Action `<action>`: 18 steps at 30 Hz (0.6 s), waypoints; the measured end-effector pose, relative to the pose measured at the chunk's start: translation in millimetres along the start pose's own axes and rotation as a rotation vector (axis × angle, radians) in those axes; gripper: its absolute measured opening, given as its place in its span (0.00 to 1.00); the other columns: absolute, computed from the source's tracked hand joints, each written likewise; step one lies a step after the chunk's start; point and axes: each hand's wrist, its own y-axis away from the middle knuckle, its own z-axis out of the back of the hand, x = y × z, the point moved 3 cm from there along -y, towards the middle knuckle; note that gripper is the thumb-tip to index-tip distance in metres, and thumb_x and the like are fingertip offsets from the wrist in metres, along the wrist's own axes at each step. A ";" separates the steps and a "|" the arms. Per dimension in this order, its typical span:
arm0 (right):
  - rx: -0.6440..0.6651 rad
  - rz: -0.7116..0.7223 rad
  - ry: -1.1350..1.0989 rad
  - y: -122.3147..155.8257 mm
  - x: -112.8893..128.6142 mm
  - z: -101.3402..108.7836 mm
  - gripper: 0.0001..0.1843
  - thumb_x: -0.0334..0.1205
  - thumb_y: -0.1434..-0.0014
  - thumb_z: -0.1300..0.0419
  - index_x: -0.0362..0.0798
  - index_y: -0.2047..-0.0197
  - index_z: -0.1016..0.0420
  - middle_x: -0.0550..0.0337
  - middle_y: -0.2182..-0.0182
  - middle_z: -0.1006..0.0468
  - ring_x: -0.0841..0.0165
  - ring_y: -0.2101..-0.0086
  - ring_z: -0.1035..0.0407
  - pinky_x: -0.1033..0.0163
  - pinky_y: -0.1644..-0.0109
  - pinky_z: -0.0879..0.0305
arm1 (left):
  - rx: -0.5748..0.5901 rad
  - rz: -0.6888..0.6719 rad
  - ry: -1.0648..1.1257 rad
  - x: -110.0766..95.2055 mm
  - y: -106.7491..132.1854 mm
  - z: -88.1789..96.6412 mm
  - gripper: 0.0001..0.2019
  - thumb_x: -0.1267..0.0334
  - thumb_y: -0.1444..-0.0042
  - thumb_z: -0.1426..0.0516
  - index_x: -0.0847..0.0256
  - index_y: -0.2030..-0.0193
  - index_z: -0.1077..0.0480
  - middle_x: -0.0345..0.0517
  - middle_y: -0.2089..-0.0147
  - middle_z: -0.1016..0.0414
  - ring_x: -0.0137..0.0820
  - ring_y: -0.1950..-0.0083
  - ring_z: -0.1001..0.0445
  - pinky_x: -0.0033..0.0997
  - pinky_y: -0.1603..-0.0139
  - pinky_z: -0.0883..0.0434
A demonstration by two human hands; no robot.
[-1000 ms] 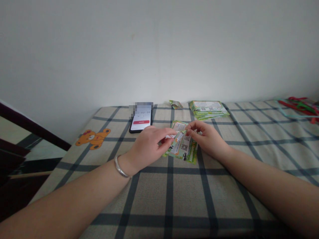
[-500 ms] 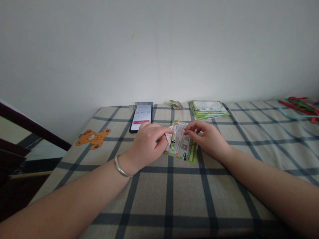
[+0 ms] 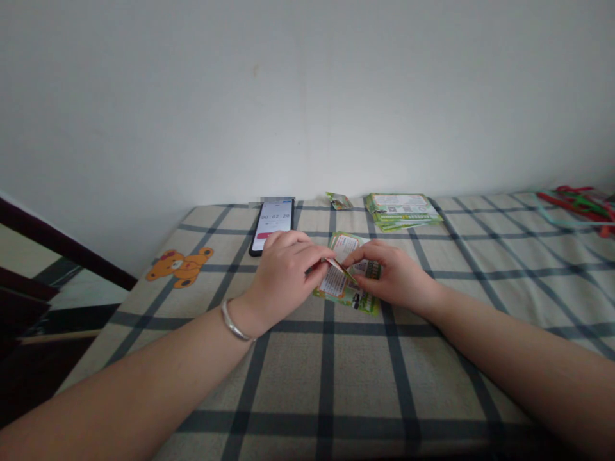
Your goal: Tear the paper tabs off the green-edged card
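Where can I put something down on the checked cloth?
There's bare cloth: a big patch between the left arm and right arm, another between the green stack and red-and-green things. It's crowded around the left hand, right hand, green sheet and phone.

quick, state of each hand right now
Left hand: closed, pinching a small piece of paper.
Right hand: closed, thumb and forefinger at the same paper's other end.

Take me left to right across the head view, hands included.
Dark wooden bar, bear picture, silver bracelet, left hand, folded slip, right hand, red and green items.
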 end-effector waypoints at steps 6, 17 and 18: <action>-0.009 0.026 0.065 0.8 4.6 1.6 0.10 0.34 0.48 0.36 0.51 0.61 0.26 0.60 0.65 0.22 0.66 0.63 0.29 0.60 0.58 0.35 | -0.021 -0.035 -0.148 -4.5 0.4 4.5 0.04 0.64 0.42 0.42 0.53 0.62 0.25 0.41 0.67 0.24 0.38 0.58 0.33 0.44 0.53 0.41; -0.091 -0.024 -0.066 0.1 1.8 2.0 0.03 0.31 0.46 0.39 0.49 0.68 0.27 0.63 0.70 0.22 0.70 0.68 0.28 0.65 0.64 0.35 | -0.048 -0.149 -0.071 -8.9 -1.3 6.5 0.05 0.62 0.40 0.43 0.53 0.62 0.25 0.41 0.60 0.25 0.37 0.56 0.32 0.42 0.54 0.39; -0.088 -0.012 -0.077 -0.5 2.3 1.5 0.03 0.31 0.46 0.40 0.49 0.68 0.27 0.62 0.70 0.22 0.70 0.68 0.28 0.64 0.63 0.35 | -0.030 -0.160 -0.046 -9.2 -1.7 6.4 0.04 0.62 0.40 0.43 0.54 0.62 0.26 0.40 0.60 0.24 0.36 0.55 0.32 0.42 0.53 0.39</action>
